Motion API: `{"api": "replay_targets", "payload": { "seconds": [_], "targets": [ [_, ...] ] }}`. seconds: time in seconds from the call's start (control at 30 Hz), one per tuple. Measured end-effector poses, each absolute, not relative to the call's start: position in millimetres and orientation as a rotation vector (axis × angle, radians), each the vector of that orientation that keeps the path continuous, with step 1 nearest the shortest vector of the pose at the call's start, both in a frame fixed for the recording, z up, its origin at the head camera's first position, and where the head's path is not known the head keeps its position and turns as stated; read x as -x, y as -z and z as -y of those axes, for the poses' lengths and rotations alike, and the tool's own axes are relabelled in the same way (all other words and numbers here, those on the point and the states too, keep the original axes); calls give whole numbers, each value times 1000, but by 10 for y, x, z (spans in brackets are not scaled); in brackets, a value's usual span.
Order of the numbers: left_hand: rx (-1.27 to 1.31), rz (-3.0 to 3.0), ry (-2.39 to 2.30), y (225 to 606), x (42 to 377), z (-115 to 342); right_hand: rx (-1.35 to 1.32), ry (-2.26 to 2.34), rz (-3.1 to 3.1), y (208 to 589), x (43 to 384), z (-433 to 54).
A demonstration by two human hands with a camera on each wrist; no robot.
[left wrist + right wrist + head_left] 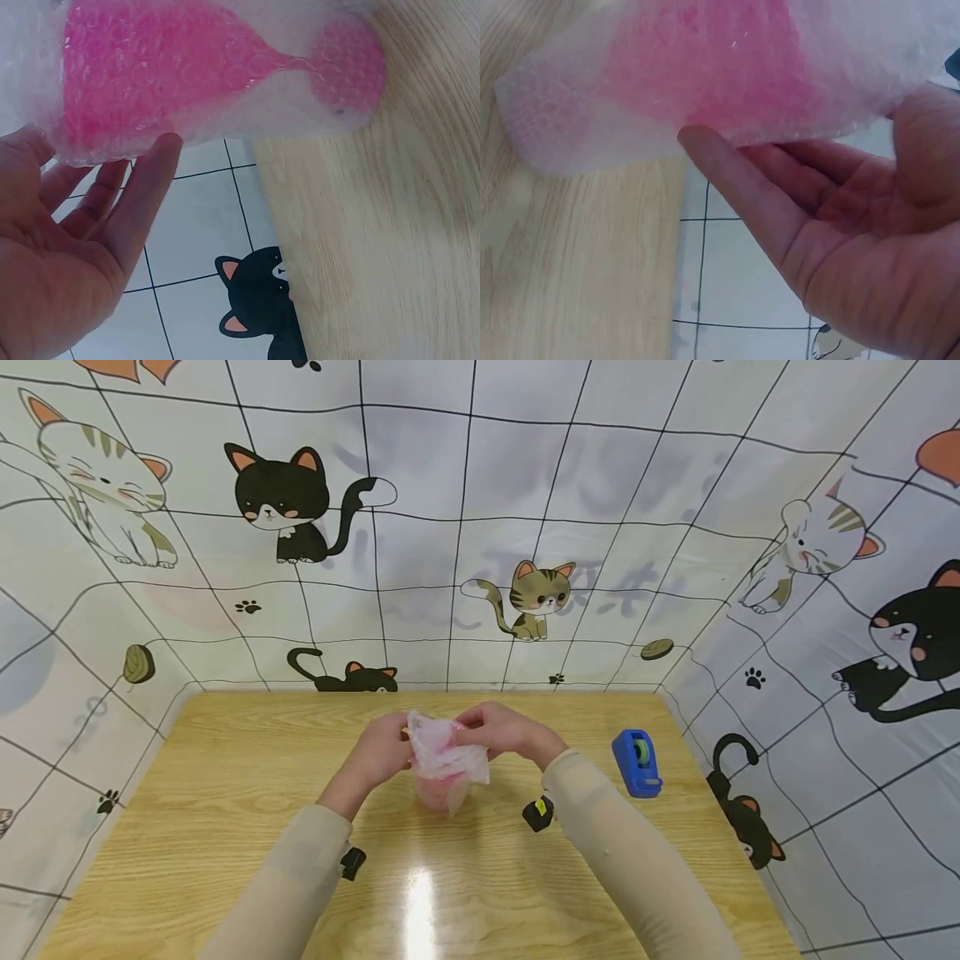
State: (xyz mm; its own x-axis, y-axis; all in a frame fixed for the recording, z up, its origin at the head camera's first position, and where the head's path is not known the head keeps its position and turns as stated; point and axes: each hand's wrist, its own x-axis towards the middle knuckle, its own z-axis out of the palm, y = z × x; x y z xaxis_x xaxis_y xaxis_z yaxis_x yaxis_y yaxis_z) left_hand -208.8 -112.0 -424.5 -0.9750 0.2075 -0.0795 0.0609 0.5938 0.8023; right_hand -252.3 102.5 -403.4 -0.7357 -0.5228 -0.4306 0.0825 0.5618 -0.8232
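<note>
A pink stemmed goblet [161,67] stands upright on the table, wrapped in clear bubble wrap [453,762]. Its flared bowl, thin stem and round foot show through the bubbles in the left wrist view. My left hand [380,749] holds the wrap's upper left side, index finger laid along the outside. On the opposite side, my right hand [508,732] grips the top of the wrap, its index finger [727,169] against the bubbles near the bowl. Loose wrap folds over above the goblet's rim, hiding the rim in the head view.
A blue tape dispenser [637,764] with a roll in it sits on the right of the wooden table [247,760]. Cat-print cloth [420,552] surrounds the table's back and sides. Small black wrist cameras [537,814] hang below both sleeves.
</note>
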Motion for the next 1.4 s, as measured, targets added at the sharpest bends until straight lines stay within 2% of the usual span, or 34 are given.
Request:
{"api": "replay_targets", "payload": {
  "seconds": [0.23, 0.77, 1.2, 1.4],
  "targets": [
    [-330, -2832, -1165, 4255, 2073, 1121, 311, 1188, -2052, 4054, 2552, -1066],
    [-260, -2436, -1538, 4310, 2082, 1156, 328, 1071, -2170, 3994, 2545, -974],
    [-279, -2370, -1413, 4205, 2148, 1161, 569, 779, -2570, 4040, 2494, -871],
    [-239, -2342, -1370, 4147, 2180, 1133, 551, 785, -2615, 4054, 2470, -864]
  ]
}}
